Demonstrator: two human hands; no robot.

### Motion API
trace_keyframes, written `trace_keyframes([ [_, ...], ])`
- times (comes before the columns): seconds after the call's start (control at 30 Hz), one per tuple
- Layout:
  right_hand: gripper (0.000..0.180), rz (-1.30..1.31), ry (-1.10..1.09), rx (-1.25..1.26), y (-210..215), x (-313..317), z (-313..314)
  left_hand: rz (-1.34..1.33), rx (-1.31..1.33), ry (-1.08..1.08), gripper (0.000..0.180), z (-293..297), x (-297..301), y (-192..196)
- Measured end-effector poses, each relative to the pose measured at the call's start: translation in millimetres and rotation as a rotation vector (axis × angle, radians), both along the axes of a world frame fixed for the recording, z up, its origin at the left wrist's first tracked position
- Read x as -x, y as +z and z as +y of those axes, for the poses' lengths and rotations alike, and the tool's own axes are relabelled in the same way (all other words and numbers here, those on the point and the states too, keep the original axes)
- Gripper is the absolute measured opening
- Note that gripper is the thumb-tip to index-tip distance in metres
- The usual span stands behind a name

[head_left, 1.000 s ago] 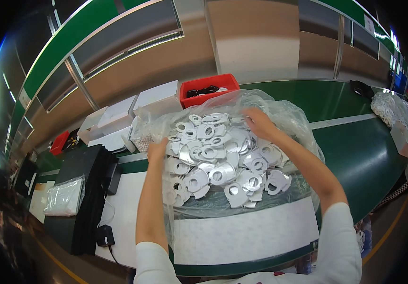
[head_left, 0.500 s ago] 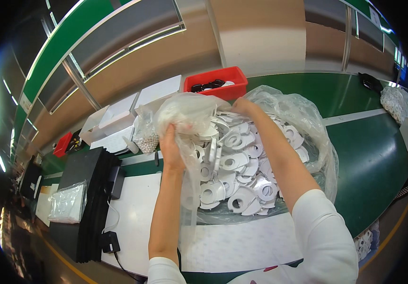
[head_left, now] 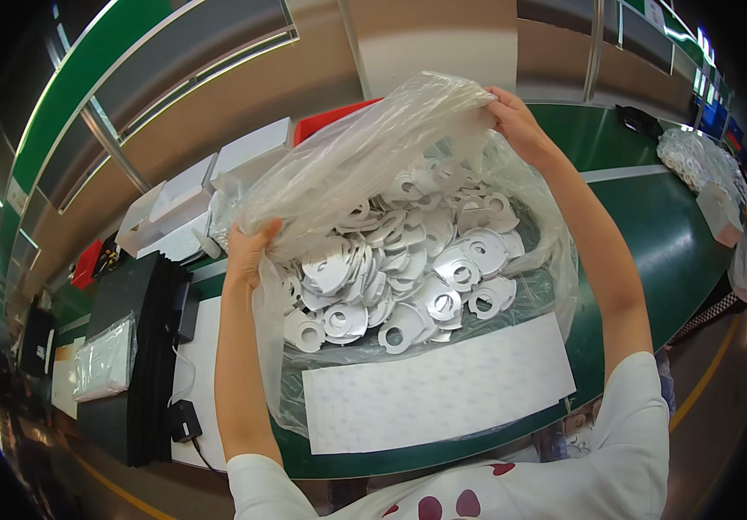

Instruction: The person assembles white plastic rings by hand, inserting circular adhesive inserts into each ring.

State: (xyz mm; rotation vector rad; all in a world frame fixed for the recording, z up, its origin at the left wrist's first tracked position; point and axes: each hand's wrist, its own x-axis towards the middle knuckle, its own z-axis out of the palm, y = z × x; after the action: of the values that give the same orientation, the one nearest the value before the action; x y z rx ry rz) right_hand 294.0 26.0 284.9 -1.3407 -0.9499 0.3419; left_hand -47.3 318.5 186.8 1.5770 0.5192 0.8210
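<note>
**Bag mouth held open over bench**

Black unit (head_left: 135, 347) and small clear packet (head_left: 105, 360) lie at the bench's left end. Left hand (head_left: 248, 251) is closed on the bag (head_left: 365, 156) rim, pinching film between thumb and fingers. Bag rests mid-bench, its white ring parts (head_left: 408, 269) heaped inside. Right hand (head_left: 516, 121) clasps the far rim, raised, apparently to stretch the mouth wide. White sheet (head_left: 438, 386) lies at the near edge.

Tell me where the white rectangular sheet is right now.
In the head view the white rectangular sheet lies flat on the green table, at its near edge, just in front of the clear plastic bag of white ring-shaped parts.
</note>
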Motion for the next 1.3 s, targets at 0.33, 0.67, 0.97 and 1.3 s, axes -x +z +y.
trace_keyframes([
  [0.33, 0.018, 0.057, 0.296, 0.160, -3.4, 78.9, -68.3, 0.735, -0.329, 0.597, 0.064, 17.1, 11.4, -59.6],
  [0.67, 0.080, -0.314, -0.284, 0.045, -43.7, -55.3, 4.4, -0.235, 0.229, 0.107, 0.067, 149.5, -49.2, -153.9],
  [0.97, 0.075, -0.243, -0.381, 0.742, -160.1, -121.4, 25.4, 0.217, -0.105, 0.310, 0.060, 164.7, -73.8, -172.6],
  [1.3, 0.054, 0.132, 0.036, 0.448, -114.2, -10.9, 34.7, 0.324, 0.115, 0.868, 0.068, 24.9, -47.5, -141.0],
])
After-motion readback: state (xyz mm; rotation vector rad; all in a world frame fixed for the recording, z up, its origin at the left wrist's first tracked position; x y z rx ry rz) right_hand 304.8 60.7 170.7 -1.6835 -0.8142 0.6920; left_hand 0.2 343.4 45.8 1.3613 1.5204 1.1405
